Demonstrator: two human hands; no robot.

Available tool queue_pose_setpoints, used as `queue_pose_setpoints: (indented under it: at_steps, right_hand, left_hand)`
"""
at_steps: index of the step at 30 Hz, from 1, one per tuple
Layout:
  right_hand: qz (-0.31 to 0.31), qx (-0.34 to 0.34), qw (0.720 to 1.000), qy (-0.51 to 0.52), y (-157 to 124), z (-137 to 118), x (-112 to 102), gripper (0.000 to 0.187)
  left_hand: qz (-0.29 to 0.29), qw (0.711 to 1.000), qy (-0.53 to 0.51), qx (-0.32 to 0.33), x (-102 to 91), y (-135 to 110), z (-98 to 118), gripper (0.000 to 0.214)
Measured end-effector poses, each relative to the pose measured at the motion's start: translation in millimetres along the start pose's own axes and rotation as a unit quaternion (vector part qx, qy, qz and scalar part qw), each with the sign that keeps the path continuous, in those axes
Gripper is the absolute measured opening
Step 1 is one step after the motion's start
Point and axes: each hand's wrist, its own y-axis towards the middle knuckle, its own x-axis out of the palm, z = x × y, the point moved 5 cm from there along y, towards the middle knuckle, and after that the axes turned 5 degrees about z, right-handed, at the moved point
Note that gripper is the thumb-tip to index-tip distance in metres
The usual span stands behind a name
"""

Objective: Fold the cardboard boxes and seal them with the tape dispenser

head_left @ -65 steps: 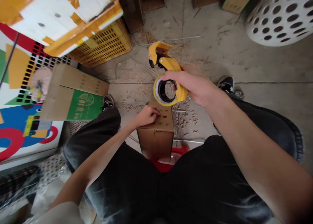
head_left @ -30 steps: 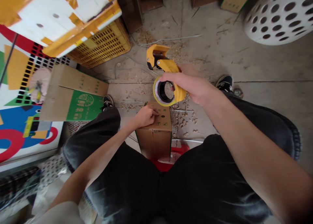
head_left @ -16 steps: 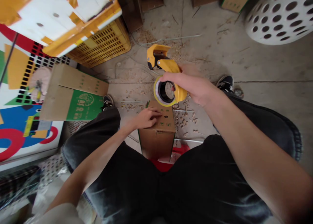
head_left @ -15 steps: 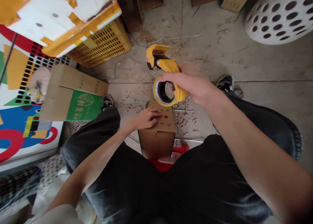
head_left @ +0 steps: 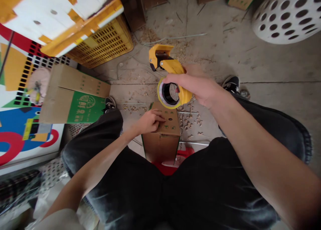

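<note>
A small brown cardboard box [head_left: 162, 141] stands upright on the floor between my knees, with printed holes and green marks on its top face. My left hand [head_left: 148, 121] rests on that top face, fingers stretched along it. My right hand [head_left: 198, 87] is wrapped round the handle of a yellow tape dispenser [head_left: 168, 76] held in the air just above and behind the box. The dispenser carries a roll of tape, and its cutter end points away from me.
A larger brown and green carton [head_left: 72, 96] lies on the floor at left, beside a yellow plastic crate [head_left: 107, 44]. A white perforated basket [head_left: 288, 14] stands at the top right. Wood shavings litter the concrete floor. A red object [head_left: 173, 164] peeks from under the box.
My left hand went from a curled grip on the box top to fingers laid flatter across it. The box turned slightly. The dispenser has barely moved.
</note>
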Motion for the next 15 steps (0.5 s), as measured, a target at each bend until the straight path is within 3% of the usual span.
queue_pose_setpoints:
  at_steps: [15]
  right_hand:
    - [-0.001,0.000,1.000,-0.021,2.2,2.9,-0.6,0.018]
  left_hand:
    - [0.016,0.998,-0.054,0.015,-4.3,2.3,5.9,0.045]
